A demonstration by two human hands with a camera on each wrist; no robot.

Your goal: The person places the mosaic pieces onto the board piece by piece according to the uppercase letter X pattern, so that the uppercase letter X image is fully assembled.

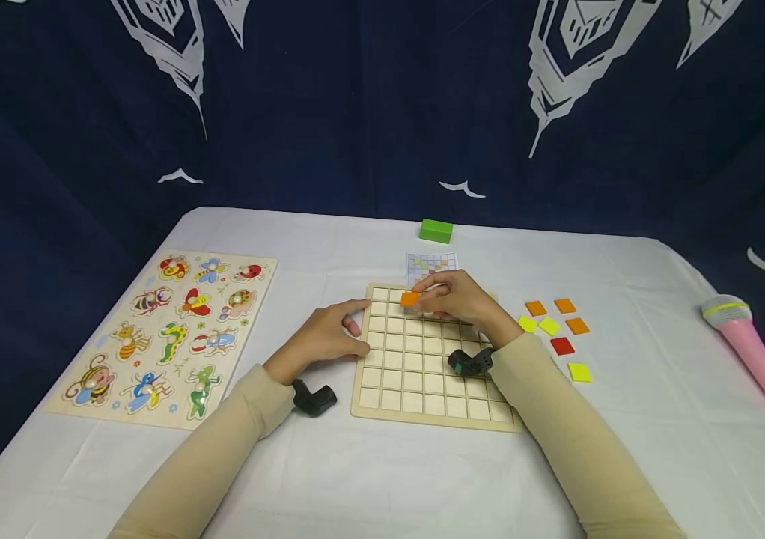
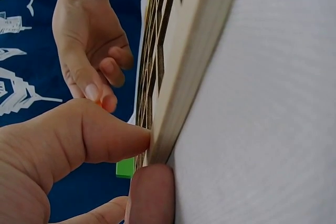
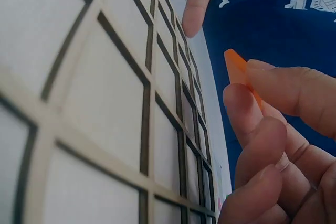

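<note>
Between thumb and fingertips, my right hand (image 1: 453, 299) pinches an orange square tile (image 1: 409, 299), held above the top rows of a wooden grid board (image 1: 389, 414). In the right wrist view, the tile (image 3: 235, 66) is tilted and clear of the board's cells (image 3: 110, 93). My left hand (image 1: 324, 335) is at the board's left edge, its thumb and forefinger spread along that side. The left wrist view shows the thumb (image 2: 110, 135) touching the edge of the board (image 2: 184, 77). Part of the grid is hidden beneath the right hand and wrist.
Right of the board lie several loose tiles: orange (image 1: 577, 326), yellow (image 1: 581, 373) and a red one (image 1: 562, 346). Behind it are a colored-grid card (image 1: 431, 263) and a green block (image 1: 436, 230). An insect picture puzzle (image 1: 174, 337) lies left, a pink microphone (image 1: 756, 359) far right.
</note>
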